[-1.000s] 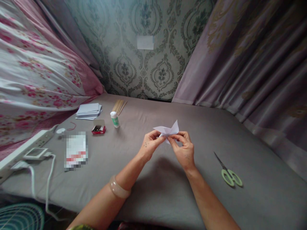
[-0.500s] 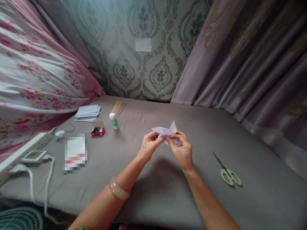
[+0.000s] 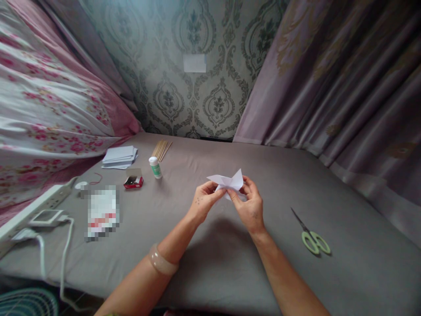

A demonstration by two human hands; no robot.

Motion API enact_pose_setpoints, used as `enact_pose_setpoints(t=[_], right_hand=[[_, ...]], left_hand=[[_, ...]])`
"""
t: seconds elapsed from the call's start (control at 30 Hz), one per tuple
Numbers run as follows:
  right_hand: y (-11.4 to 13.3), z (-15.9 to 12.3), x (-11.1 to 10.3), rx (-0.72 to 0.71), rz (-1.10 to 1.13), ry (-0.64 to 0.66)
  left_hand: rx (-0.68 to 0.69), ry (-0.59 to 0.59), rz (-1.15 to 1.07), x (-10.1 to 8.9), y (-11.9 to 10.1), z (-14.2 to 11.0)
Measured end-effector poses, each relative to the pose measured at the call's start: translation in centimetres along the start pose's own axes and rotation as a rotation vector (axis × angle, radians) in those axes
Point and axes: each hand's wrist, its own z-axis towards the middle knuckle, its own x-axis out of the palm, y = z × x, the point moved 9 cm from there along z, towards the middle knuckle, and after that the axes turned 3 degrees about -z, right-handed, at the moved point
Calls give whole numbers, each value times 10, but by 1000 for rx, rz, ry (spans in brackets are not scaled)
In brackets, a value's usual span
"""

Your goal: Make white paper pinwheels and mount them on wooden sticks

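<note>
A white paper (image 3: 232,181), folded or cut into pointed flaps, is held up above the grey-covered table (image 3: 210,272). My left hand (image 3: 205,199) pinches its left side, thumb near the centre. From the right, my right hand (image 3: 249,202) grips it, with the thumb also at the middle and the fingers behind the paper. Two flaps stick up, one to the left and a taller one to the right. The fingertips behind the paper are partly hidden. To the right of my hands lie scissors (image 3: 311,237) with green handles.
At the back left are a stack of white paper (image 3: 119,157), thin wooden sticks (image 3: 161,150), a white-and-green bottle (image 3: 155,167) and an opened red box (image 3: 133,181). A blurred packet (image 3: 102,210) and a power strip (image 3: 36,215) with cables line the left side.
The fingers of my right hand have shifted and spread slightly behind the paper. The paper stays in both hands at nearly the same place. The view has tilted a little.
</note>
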Motion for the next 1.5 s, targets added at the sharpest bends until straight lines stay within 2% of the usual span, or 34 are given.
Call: enact_pose_setpoints(t=[0.2,0.37,0.77,1.5], right_hand=[[0,3,3,-4,-112,109],[-7,4,5,34,-55,150],[-13,5,7,86,-59,177],[-34,2,15,194,84,221]], left_hand=[[-26,-1,35,-3,2,0],[-29,10,59,-3,2,0],[-23,19,100,-7,5,3],[-35,70,144,-10,9,7]])
